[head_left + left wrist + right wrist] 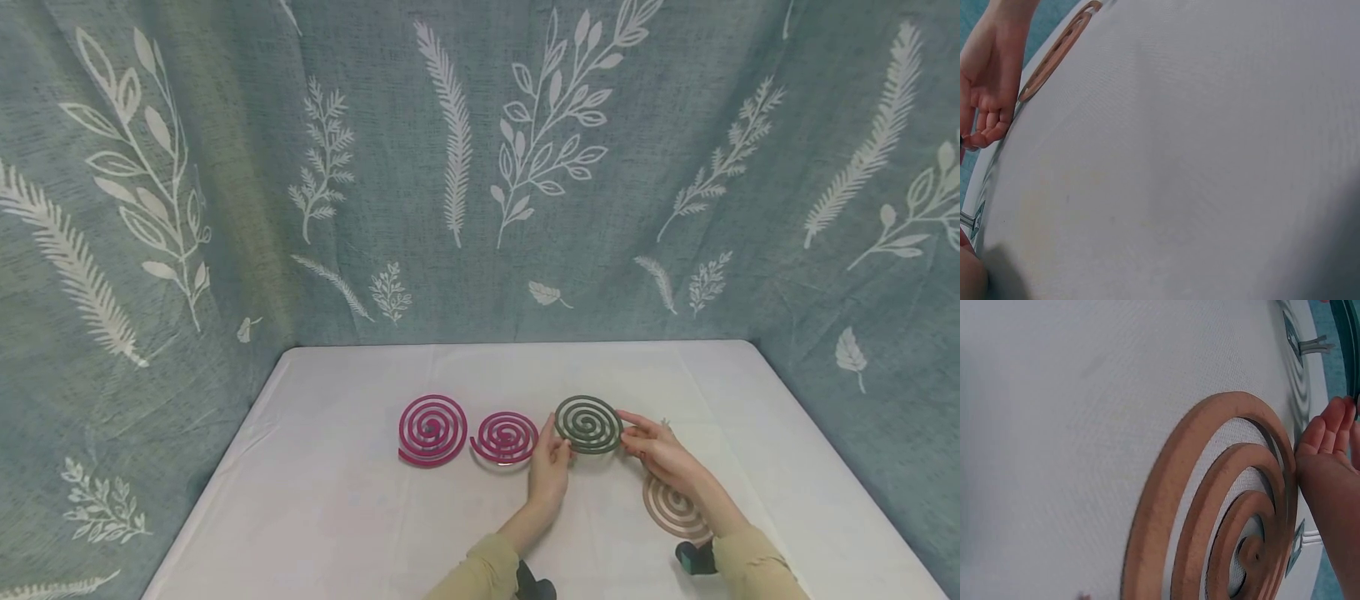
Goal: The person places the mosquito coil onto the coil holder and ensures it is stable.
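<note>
Both hands hold a green mosquito coil (587, 425) by opposite edges, its flat spiral facing the head camera. The left hand (549, 473) pinches the coil's left side. At its right edge are the fingertips of the right hand (662, 450). In the right wrist view, the right hand (1330, 447) shows beside the edge of the green coil (1346, 350). Partly covered by the right forearm in the head view, a brown mosquito coil (677, 504) lies on the white tabletop. The left wrist view shows the left hand (971, 275) only at its corner.
Two magenta mosquito coils, one farther left (435, 428) and one nearer the left hand (506, 437), are in a row with the green one. Small metal stand pieces (1313, 345) show in the right wrist view. A patterned teal curtain (480, 275) surrounds the white table (337, 517).
</note>
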`<state>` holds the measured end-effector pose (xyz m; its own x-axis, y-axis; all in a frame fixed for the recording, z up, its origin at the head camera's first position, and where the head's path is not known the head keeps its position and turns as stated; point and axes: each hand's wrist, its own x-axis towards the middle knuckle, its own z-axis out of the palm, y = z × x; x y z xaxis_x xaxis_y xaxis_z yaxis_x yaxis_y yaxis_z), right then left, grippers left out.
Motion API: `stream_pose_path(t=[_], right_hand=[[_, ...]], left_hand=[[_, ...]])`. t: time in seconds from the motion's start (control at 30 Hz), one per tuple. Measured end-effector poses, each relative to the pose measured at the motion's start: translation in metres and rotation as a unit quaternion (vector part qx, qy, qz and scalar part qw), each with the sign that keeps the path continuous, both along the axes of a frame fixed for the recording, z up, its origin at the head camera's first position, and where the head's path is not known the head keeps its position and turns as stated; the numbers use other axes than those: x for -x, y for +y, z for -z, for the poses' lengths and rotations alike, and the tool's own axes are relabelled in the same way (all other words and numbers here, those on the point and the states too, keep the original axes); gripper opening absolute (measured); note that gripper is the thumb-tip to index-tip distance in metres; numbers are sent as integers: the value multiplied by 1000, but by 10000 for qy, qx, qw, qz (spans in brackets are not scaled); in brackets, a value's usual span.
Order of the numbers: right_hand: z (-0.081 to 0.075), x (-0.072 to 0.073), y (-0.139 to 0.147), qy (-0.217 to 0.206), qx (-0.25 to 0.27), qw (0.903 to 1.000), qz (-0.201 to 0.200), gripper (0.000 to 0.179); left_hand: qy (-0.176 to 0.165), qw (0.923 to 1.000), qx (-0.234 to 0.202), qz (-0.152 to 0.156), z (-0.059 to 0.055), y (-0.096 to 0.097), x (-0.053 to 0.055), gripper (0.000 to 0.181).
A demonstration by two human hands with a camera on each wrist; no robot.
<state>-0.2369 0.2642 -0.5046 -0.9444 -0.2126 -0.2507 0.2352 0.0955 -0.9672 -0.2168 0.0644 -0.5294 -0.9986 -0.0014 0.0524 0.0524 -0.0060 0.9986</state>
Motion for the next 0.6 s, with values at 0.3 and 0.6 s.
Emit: stream_pose_path(t=[0.3, 0.6], right_hand=[[3, 3, 0, -32, -115, 9999, -58, 63], [4, 3, -1, -34, -180, 9998, -2, 63]], left_hand=[[20, 9999, 128, -34, 1, 0, 0, 51], [-14, 9998, 154, -78, 2, 0, -2, 51]])
